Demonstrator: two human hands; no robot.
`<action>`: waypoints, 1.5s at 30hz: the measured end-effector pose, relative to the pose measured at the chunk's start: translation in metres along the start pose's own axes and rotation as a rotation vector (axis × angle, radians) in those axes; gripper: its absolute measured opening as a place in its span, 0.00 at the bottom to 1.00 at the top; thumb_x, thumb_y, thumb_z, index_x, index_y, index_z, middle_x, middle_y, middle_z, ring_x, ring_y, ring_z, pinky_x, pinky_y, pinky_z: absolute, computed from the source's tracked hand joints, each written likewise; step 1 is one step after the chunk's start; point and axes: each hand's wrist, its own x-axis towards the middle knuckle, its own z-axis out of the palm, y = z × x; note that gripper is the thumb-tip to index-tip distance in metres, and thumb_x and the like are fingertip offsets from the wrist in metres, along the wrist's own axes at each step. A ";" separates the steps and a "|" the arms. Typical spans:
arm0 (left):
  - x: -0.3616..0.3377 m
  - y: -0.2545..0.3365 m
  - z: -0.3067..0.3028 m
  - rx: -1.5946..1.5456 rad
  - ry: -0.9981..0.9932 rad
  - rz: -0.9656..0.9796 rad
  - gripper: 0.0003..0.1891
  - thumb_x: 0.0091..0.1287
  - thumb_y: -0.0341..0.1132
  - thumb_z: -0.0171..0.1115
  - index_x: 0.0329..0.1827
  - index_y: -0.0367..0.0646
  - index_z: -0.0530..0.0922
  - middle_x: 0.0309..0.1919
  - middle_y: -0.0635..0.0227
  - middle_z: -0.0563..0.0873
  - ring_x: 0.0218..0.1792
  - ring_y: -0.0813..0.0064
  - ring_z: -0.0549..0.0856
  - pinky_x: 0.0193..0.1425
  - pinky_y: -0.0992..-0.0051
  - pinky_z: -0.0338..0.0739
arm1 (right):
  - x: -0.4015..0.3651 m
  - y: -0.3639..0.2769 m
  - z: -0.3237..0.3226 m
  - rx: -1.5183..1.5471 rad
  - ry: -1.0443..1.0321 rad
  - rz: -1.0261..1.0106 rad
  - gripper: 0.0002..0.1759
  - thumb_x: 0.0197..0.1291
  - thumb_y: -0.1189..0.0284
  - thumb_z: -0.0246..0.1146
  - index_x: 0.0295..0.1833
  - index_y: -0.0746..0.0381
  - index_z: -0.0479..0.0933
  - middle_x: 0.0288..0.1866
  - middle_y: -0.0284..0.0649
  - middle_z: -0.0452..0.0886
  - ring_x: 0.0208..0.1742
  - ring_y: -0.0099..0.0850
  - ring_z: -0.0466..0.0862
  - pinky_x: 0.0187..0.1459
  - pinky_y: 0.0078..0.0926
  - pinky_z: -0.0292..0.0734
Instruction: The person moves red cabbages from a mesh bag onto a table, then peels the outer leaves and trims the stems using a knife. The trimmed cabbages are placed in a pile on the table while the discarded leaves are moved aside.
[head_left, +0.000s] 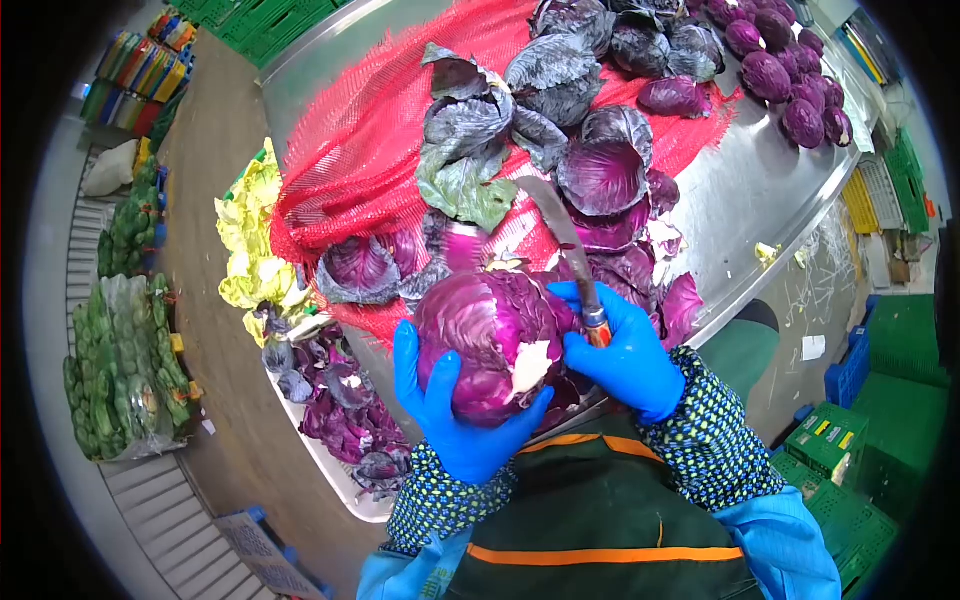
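Note:
My left hand (465, 420), in a blue glove, cups a large red cabbage (480, 330) from below and the left at the table's near edge. A pale cut patch shows on the cabbage's lower right. In my right hand (625, 355), also gloved, is the handle of a curved knife (560, 225); its blade points up and away over the leaves. My right fingertips are right at the cabbage's right side. Loose outer leaves (605, 175) lie beyond the cabbage on a red mesh sack (345, 160).
Trimmed red cabbages (800, 90) are grouped at the table's (745, 200) far right. Dark untrimmed heads (640, 45) sit at the back. A white bin (375, 508) of purple leaves stands at left, with yellowish leaves (250, 230) above it. Green crates (830, 440) stand at lower right.

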 end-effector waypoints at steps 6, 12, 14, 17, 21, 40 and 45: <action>-0.016 -0.011 0.008 -0.374 -0.024 -0.499 0.53 0.38 0.34 0.81 0.68 0.40 0.56 0.69 0.49 0.57 0.68 0.56 0.61 0.70 0.57 0.58 | 0.006 0.018 -0.005 -0.015 0.130 -0.027 0.21 0.54 0.81 0.61 0.56 0.63 0.72 0.40 0.31 0.78 0.36 0.15 0.73 0.37 0.16 0.73; -0.023 -0.008 0.013 -0.828 0.129 -0.710 0.53 0.41 0.30 0.78 0.70 0.39 0.53 0.65 0.57 0.63 0.64 0.61 0.66 0.68 0.61 0.64 | -0.005 0.007 0.010 -0.194 0.248 -0.121 0.20 0.53 0.82 0.61 0.54 0.64 0.72 0.40 0.32 0.78 0.36 0.17 0.75 0.38 0.17 0.74; -0.023 -0.008 0.012 -0.800 0.126 -0.680 0.51 0.44 0.30 0.76 0.70 0.39 0.52 0.64 0.58 0.64 0.63 0.61 0.68 0.67 0.61 0.66 | -0.003 0.010 0.008 -0.249 0.279 -0.219 0.20 0.53 0.83 0.60 0.53 0.64 0.72 0.39 0.32 0.78 0.35 0.17 0.75 0.37 0.16 0.74; -0.027 -0.013 0.004 -1.370 0.405 -0.945 0.46 0.52 0.33 0.68 0.72 0.45 0.50 0.66 0.55 0.63 0.66 0.55 0.66 0.68 0.50 0.63 | 0.008 0.021 -0.034 -0.048 0.426 -0.087 0.20 0.53 0.83 0.58 0.54 0.63 0.72 0.40 0.32 0.76 0.32 0.17 0.74 0.33 0.14 0.72; -0.023 -0.032 -0.002 -1.939 0.306 -0.783 0.32 0.64 0.43 0.56 0.71 0.46 0.57 0.70 0.55 0.59 0.69 0.54 0.62 0.71 0.47 0.56 | 0.031 0.023 -0.036 0.035 0.343 0.014 0.24 0.58 0.73 0.63 0.61 0.60 0.69 0.36 0.31 0.76 0.27 0.16 0.72 0.23 0.14 0.72; -0.007 -0.011 -0.032 -0.290 -0.218 -0.275 0.62 0.29 0.40 0.84 0.70 0.44 0.54 0.66 0.49 0.61 0.67 0.51 0.63 0.70 0.55 0.59 | -0.004 -0.051 -0.001 -0.710 -0.198 -0.450 0.24 0.51 0.71 0.68 0.56 0.59 0.74 0.48 0.42 0.77 0.48 0.32 0.79 0.46 0.29 0.77; 0.009 -0.010 -0.039 -0.143 -0.221 -0.043 0.55 0.32 0.43 0.83 0.67 0.49 0.59 0.67 0.45 0.59 0.67 0.47 0.62 0.68 0.51 0.59 | -0.008 -0.040 -0.001 -0.826 -0.036 -0.463 0.18 0.51 0.72 0.67 0.50 0.60 0.77 0.39 0.40 0.79 0.36 0.31 0.82 0.36 0.27 0.78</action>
